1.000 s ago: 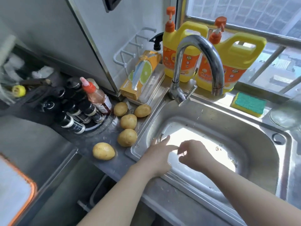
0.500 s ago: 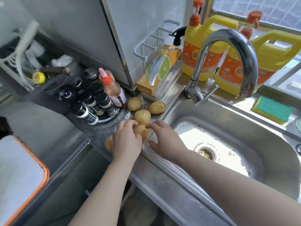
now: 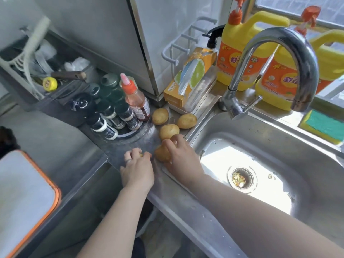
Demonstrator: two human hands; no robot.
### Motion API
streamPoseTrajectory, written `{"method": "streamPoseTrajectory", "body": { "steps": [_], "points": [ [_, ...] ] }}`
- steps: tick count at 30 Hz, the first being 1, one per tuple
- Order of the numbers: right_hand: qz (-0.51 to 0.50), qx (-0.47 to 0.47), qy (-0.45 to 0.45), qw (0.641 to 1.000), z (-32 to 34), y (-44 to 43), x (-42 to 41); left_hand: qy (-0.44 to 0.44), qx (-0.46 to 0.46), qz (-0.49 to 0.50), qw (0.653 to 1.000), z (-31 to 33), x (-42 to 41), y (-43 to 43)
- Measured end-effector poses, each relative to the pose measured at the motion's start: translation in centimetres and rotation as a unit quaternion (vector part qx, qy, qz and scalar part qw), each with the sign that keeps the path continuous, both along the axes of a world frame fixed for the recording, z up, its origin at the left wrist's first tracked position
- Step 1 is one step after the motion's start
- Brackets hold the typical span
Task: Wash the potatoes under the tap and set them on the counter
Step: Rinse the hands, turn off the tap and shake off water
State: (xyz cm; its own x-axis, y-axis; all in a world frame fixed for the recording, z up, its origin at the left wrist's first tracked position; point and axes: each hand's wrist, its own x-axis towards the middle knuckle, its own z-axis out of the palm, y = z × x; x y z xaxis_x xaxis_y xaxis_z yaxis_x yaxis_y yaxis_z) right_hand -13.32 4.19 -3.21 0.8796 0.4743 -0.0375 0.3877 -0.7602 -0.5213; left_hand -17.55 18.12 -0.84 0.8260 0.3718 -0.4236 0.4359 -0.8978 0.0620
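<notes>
Steel surface (image 3: pixel 119 146) beside the sink (image 3: pixel 270 138) holds the potatoes (image 3: pixel 168 131), my left hand (image 3: pixel 136 170) curled over one potato (image 3: pixel 141 155), my right hand (image 3: pixel 183 159) gripping a second potato (image 3: pixel 161 154); pickup, I judge, next carrying both under the tap (image 3: pixel 290 58).

Daylight from the window (image 3: pixel 331 8) at the top right glints on the tap (image 3: pixel 290 40) and burns white glare into the sink (image 3: pixel 279 138), while the left edge lies dim, blurred and bent.

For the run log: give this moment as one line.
left hand grips front potato | right hand grips next potato | tap dry
</notes>
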Motion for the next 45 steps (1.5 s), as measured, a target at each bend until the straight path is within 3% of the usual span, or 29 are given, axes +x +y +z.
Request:
{"method": "streamPoseTrajectory", "body": {
  "steps": [8, 13, 16, 20, 30, 33, 36, 40, 45],
  "points": [
    [-0.105, 0.052, 0.076, 0.990, 1.2, -4.2, -1.6, 0.003, -0.076, -0.019, 0.997, 2.7, 0.1, -2.2],
    [-0.243, 0.129, 0.126, 0.953, 3.9, -10.7, -3.1, 0.009, -0.199, -0.034, 0.979, 5.4, 1.4, -6.9],
    [-0.324, 0.173, 0.150, 0.918, 5.9, -14.8, -4.4, 0.011, -0.318, -0.016, 0.948, 6.8, 2.2, -10.8],
    [-0.394, 0.230, 0.150, 0.877, 9.3, -20.1, -6.8, 0.040, -0.472, -0.006, 0.880, 9.2, 2.3, -17.0],
    [-0.548, 0.305, 0.098, 0.772, 16.0, -33.7, -17.2, 0.160, -0.609, -0.131, 0.766, 14.3, -2.7, -32.5],
    [-0.585, 0.309, 0.111, 0.742, 15.9, -37.1, -21.1, 0.220, -0.606, -0.179, 0.743, 14.4, -5.2, -36.7],
    [-0.628, 0.306, 0.121, 0.705, 14.7, -40.4, -24.8, 0.234, -0.560, -0.285, 0.742, 12.9, -8.1, -40.3],
    [-0.689, 0.236, 0.157, 0.667, 10.5, -43.8, -29.0, 0.132, -0.357, -0.508, 0.773, 9.3, -11.1, -45.2],
    [-0.684, 0.059, 0.201, 0.699, 5.9, -45.5, -30.7, 0.097, -0.188, -0.586, 0.782, 5.6, -13.3, -48.7]
  ]
}}
